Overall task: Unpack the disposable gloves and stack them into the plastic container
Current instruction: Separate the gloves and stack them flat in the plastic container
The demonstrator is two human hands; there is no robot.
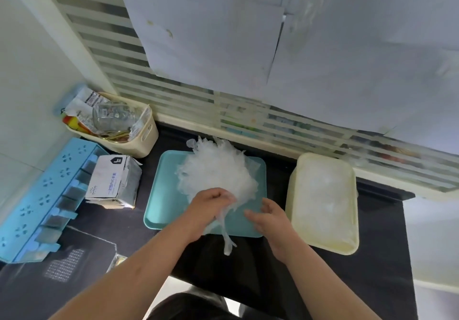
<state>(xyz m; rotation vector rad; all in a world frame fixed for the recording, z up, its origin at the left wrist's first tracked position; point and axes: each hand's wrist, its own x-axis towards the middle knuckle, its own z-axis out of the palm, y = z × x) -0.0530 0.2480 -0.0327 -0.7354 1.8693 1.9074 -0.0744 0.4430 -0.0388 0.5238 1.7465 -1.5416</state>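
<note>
A loose heap of clear disposable gloves (218, 168) lies on a teal tray (164, 195) in the middle of the dark counter. My left hand (211, 201) grips a clear glove (227, 235) at the heap's near edge; the glove hangs down over the tray's front rim. My right hand (268, 216) hovers just right of it over the tray, fingers relaxed and holding nothing. The cream plastic container (325, 242) stands right of the tray with clear gloves inside. The opened glove box (111, 180) sits left of the tray.
A cream basket (146, 141) with packets and a glass stands at the back left. A blue slotted rack (42, 200) lies along the left wall. A slatted white screen runs behind the counter. The counter's front edge is close to my body.
</note>
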